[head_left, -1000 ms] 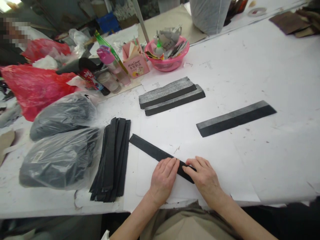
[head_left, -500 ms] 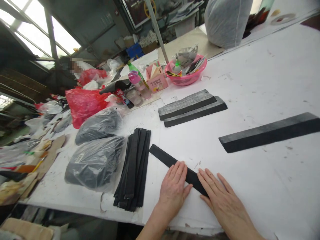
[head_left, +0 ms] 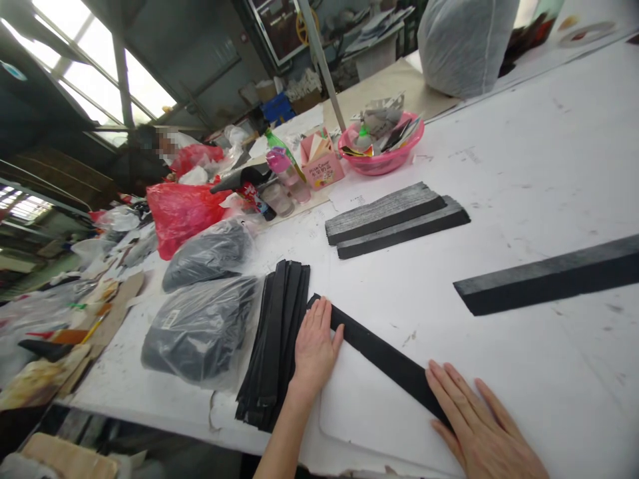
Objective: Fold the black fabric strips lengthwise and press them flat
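A flat black strip (head_left: 384, 356) lies slantwise on the white-covered table. My left hand (head_left: 315, 346) rests flat on its far left end, fingers stretched out. Toward the near right end, my right hand (head_left: 479, 419) presses on the strip with fingers extended and slightly spread; that end is hidden beneath it. Just left of my left hand is a fanned pile of black strips (head_left: 274, 332). Stacks of strips with greyish edges (head_left: 384, 213) lie farther back, and another long black stack (head_left: 549, 276) lies to the right.
Clear plastic bags with dark contents (head_left: 200, 332) sit left of the pile. Behind them are a red plastic bag (head_left: 184, 216), a pink box (head_left: 322, 163) and a pink basin (head_left: 382, 159) of small items. A person (head_left: 150, 143) is in the far background.
My hands have moved apart along the strip. The left slid up to its far left end, the right toward its near right end. The view has shifted slightly.
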### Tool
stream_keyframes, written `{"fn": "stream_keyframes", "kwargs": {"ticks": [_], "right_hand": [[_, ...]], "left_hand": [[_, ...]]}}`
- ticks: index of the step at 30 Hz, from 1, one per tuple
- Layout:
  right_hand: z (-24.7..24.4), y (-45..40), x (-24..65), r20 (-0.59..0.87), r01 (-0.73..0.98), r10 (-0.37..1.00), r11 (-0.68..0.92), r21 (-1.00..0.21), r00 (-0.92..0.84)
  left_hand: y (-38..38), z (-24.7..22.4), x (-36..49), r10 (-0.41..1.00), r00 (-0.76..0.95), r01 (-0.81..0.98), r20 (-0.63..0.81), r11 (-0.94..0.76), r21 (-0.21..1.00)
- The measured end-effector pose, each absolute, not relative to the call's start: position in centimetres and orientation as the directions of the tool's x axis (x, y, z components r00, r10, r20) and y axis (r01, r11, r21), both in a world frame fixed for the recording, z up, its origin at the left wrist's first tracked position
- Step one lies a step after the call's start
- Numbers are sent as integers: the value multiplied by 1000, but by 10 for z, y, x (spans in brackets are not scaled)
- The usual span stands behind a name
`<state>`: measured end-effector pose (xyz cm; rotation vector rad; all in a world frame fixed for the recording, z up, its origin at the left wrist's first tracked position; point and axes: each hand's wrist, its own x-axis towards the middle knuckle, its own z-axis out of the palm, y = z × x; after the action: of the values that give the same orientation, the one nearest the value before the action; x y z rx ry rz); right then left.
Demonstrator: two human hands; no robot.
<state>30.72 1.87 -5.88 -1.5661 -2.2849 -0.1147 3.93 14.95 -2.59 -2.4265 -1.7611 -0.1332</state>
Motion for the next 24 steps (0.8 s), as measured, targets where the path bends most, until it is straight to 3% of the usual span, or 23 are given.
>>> {"fn": "stream_keyframes", "kwargs": {"ticks": [6,12,16,20,24], "right_hand": [[-54,7,313,336,923,906,333,-195,-256],[-41,-12,323,155,950,957,269,-158,-245],[-38,-17,326,112,952,964,259,-165,-243],[-32,-19,329,179,931,963,246,-268,-203],[-17,-10,331,226,869,972,169,-466,-68]], "left_hand": [[161,-31,37,948,258,966,184,-252,-58],[167,-33,35,946,237,971,222,-235,-35],[169,-34,33,945,253,967,209,-251,-36],[169,-37,32,938,253,967,235,-253,-33],[169,-41,31,936,247,967,252,-254,-6]]}}
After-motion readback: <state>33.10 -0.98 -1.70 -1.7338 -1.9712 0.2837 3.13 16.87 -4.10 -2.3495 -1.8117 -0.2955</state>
